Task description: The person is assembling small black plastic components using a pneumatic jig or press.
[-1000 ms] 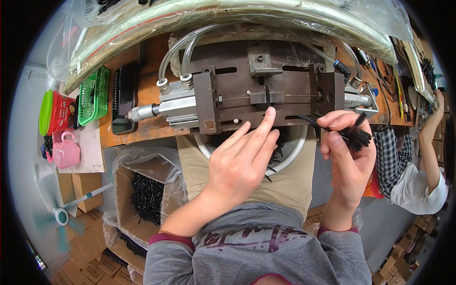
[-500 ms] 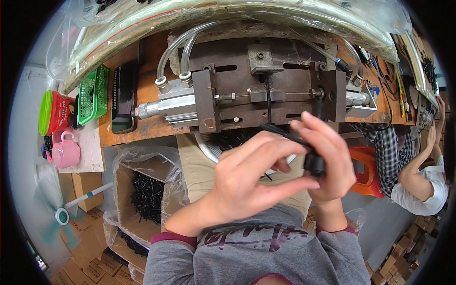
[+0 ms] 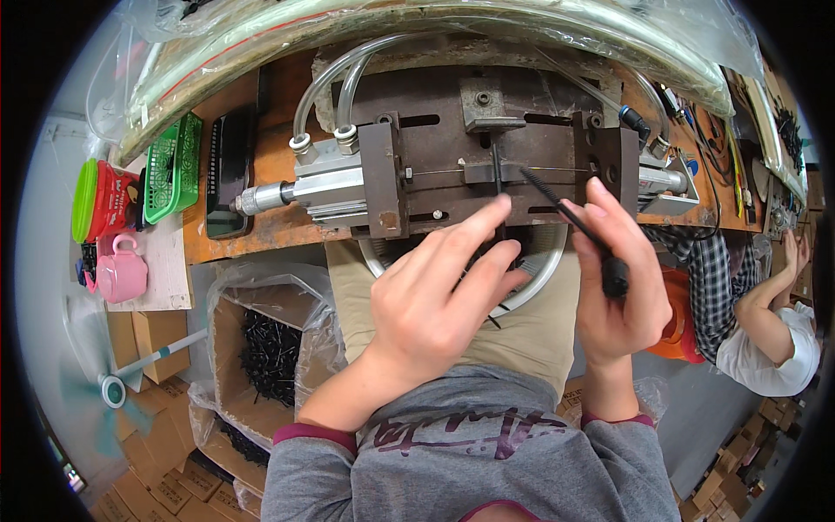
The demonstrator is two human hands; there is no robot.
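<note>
My right hand (image 3: 622, 287) is closed around a black mascara wand (image 3: 591, 228). Its bristled tip points up and left toward the clamp fixture, and its thick round end shows below my fingers. My left hand (image 3: 435, 287) has its fingers apart and stretched forward. Its index fingertip is at the lower part of a thin black rod (image 3: 497, 170), which lies across the small middle block (image 3: 477, 173) of the fixture; whether the finger touches it I cannot tell. The brown metal fixture (image 3: 435, 143) has a silver cylinder on each side, and a thin wire runs across it.
Behind my hands, a round white-rimmed container (image 3: 550, 277) holds black pieces. A plastic-lined carton (image 3: 228, 348) of black parts stands at left. On the bench's left are a green basket (image 3: 161, 187), black tray (image 3: 228, 174) and pink cup (image 3: 122, 277). Another person (image 3: 774, 348) sits at right.
My hands have moved apart, the left reaching forward to the rod. The wand in my right hand now shows its bristled tip. The bolts on both sides of the fixture have drawn back.
</note>
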